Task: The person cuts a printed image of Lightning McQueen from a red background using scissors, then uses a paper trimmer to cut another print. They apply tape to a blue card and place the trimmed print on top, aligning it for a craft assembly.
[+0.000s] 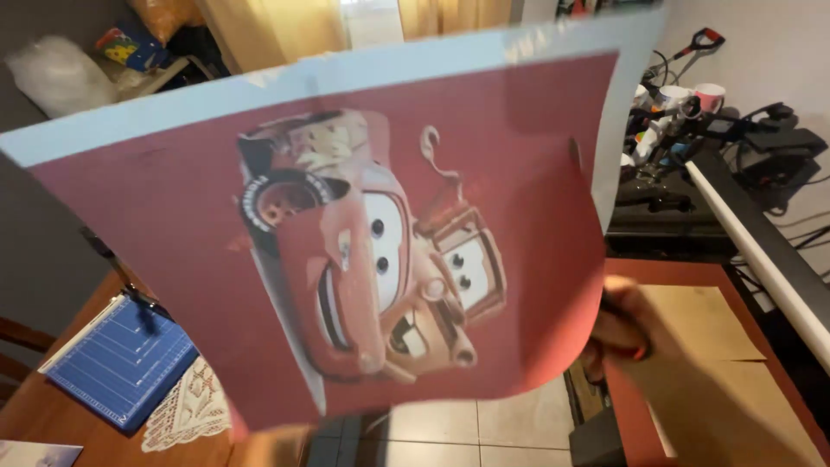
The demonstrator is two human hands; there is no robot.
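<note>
Over a tiled floor [510, 424] between a wooden table [35, 415] and a red-topped press [683, 277], a large red printed sheet [346, 251] showing two cartoon vehicles fills the view, its lower right edge pinched by the right hand [627, 333], its bottom edge by the barely visible left hand [272, 443].

A blue paper trimmer [121, 361] is seen on the wooden table [35, 415], a lace doily [186, 413] beside it; mugs [696, 97] are set far across the room.
</note>
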